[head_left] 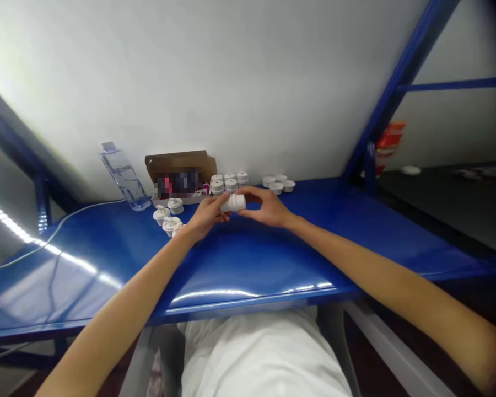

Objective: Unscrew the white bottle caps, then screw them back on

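A white ribbed cylindrical plastic piece (233, 203) lies on its side in the air above the blue table, between my two hands. My left hand (209, 216) is closed around its left end. The fingers and thumb of my right hand (268, 206) grip its right end. Left of my left hand stand several white pieces with knobbed tops (162, 214), partly hidden by that hand. Behind the hands are rows of white capped cylinders (230, 182). Further right, several small white cups (278, 186) sit near the wall.
An open cardboard box (177, 161) with blurred contents stands against the wall. A clear water bottle (126, 179) is left of it, beside a white cable (78, 211). Blue frame posts (391, 96) rise at both sides of the blue table (248, 264).
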Tool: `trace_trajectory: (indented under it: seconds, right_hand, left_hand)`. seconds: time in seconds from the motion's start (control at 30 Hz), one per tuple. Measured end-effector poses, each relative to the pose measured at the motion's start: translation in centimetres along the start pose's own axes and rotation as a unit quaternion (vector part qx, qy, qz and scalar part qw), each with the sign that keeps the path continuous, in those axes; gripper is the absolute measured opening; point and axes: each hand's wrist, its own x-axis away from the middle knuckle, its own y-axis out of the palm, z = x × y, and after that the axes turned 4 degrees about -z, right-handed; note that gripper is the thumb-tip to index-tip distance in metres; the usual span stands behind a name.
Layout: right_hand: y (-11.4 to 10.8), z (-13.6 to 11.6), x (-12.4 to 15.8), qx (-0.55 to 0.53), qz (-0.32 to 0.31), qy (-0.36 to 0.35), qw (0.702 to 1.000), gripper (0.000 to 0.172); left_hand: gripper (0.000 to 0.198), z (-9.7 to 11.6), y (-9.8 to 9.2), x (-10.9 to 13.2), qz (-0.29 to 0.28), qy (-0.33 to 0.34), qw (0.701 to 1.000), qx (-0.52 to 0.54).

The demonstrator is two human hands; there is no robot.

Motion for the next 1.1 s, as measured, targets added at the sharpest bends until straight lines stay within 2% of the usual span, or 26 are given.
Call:
trace_trajectory:
  seconds: [0.1,0.2,0.33,0.43,0.57,0.67,0.73,0.77,0.83,0.93,1.0,1.1]
  right_hand:
    - [0.2,0.4,-0.1,-0.031,0.004,0.053,0.998,0.048]
    - [0.4,0.8,-0.3,-0.083,-0.004,0.145,0.986,0.040]
    - [0.4,0.9,-0.6,-0.183,-0.004,0.281,0.942,0.053]
    - [0.4,0.8,-0.7,-0.222,0.001,0.334,0.916,0.055]
    - [0.5,0.7,-0.7,-0.223,0.029,0.328,0.918,0.055]
    - [0.9,0.8,-0.7,-0.177,0.062,0.273,0.944,0.055]
    - [1.1,0.9,-0.6,-0.145,0.070,0.238,0.958,0.056]
    - [1.2,1.0,-0.5,-0.135,0.073,0.232,0.961,0.056]
    - [1.3,1.1,-0.5,-0.142,0.074,0.245,0.956,0.055]
    - [1.3,1.1,-0.5,-0.204,0.078,0.296,0.930,0.052]
    - [1.2,1.0,-0.6,-0.251,0.081,0.325,0.908,0.048]
    - [1.0,0.9,-0.6,-0.293,0.073,0.351,0.886,0.040]
  left_hand:
    - [0.047,0.1,0.1,0.1,-0.013,0.025,0.999,-0.027]
    - [0.045,0.0,0.2,0.2,-0.030,0.066,0.996,-0.043]
    - [0.048,-0.2,0.3,0.3,-0.043,0.125,0.989,-0.065]
    - [0.051,-0.1,0.5,0.5,-0.057,0.142,0.985,-0.079]
    - [0.052,0.3,1.1,0.6,-0.030,0.133,0.990,-0.043]
    - [0.052,0.4,1.3,0.6,0.005,0.040,0.998,-0.046]
    - [0.057,0.2,1.2,0.4,-0.005,-0.012,0.997,-0.079]
    - [0.057,0.1,1.1,0.3,-0.014,-0.017,0.995,-0.092]
    - [0.053,-0.3,1.1,0.1,-0.027,0.010,0.993,-0.114]
    - [0.044,-0.8,1.1,0.0,-0.018,0.109,0.978,-0.176]
    - [0.041,-1.0,1.1,0.1,-0.018,0.180,0.950,-0.253]
    - [0.040,-0.8,1.3,0.6,-0.021,0.260,0.884,-0.387]
